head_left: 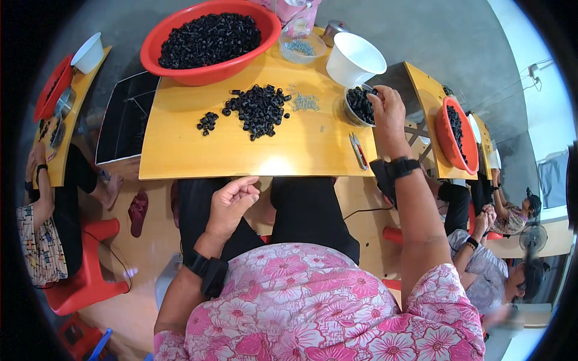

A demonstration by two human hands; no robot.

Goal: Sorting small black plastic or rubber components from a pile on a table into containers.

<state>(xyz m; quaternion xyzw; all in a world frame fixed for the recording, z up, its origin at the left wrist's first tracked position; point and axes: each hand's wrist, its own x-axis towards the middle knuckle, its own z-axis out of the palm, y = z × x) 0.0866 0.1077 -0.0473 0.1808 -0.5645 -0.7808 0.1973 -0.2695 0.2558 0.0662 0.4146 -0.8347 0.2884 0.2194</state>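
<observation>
My right hand [390, 114] is at the rim of a small clear cup [351, 118], which is filled with small black plastic parts [361, 102]. Its thumb and fingers are pinched together; what they hold, if anything, is hidden. Over my lap, just off the table's front edge, my left hand [232, 204] has its fingers curled in, and I cannot make out anything in them. A loose pile of black ring-like parts [259, 111] lies mid-table, with a smaller cluster [208, 123] to its left. Small silvery metal pins [306, 102] are scattered right of the pile.
Thread snips [358, 150] lie near the yellow table's [186, 153] right front corner. Along the back stand a red basin [211, 73] of black parts, a clear bowl [298, 59] of metal pieces and a white tub [349, 66]. People sit at neighbouring tables on both sides.
</observation>
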